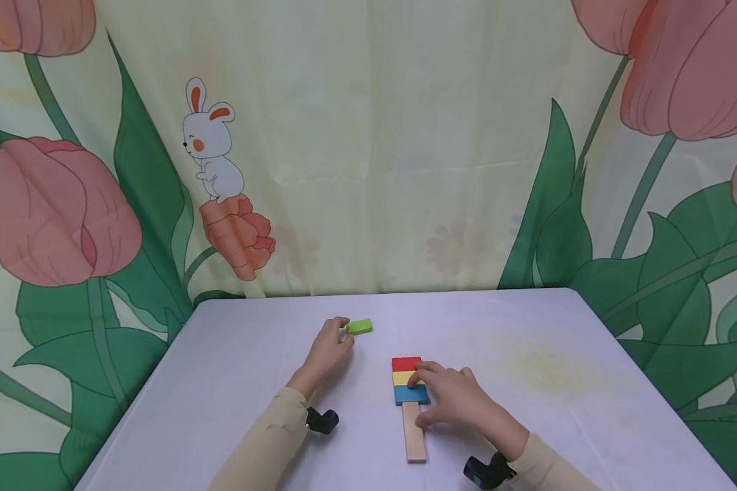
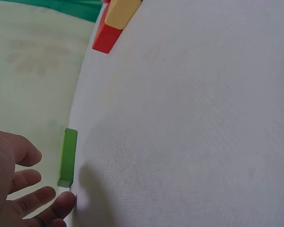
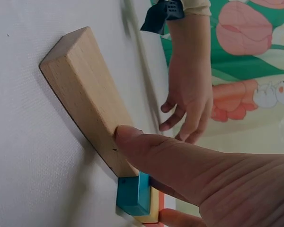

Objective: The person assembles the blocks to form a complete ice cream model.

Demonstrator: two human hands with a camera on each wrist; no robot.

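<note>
My left hand (image 1: 331,349) is beside a small green block (image 1: 359,326) near the far edge of the table. In the left wrist view its fingers are spread next to the green block (image 2: 68,158), with a gap between thumb and block. My right hand (image 1: 457,397) lies over a row of blocks: red (image 1: 405,364), yellow (image 1: 403,378) and blue (image 1: 408,395), with a long plain wooden block (image 1: 414,436) below the blue one. Its thumb touches the wooden block (image 3: 92,99) in the right wrist view. The other fingers reach over the coloured blocks and are partly hidden.
A white cloth covers the table (image 1: 270,320). Behind its far edge hangs a curtain (image 1: 374,150) printed with tulips and a rabbit. A black wrist camera (image 1: 322,421) is on the left wrist and another black wrist camera (image 1: 488,470) on the right.
</note>
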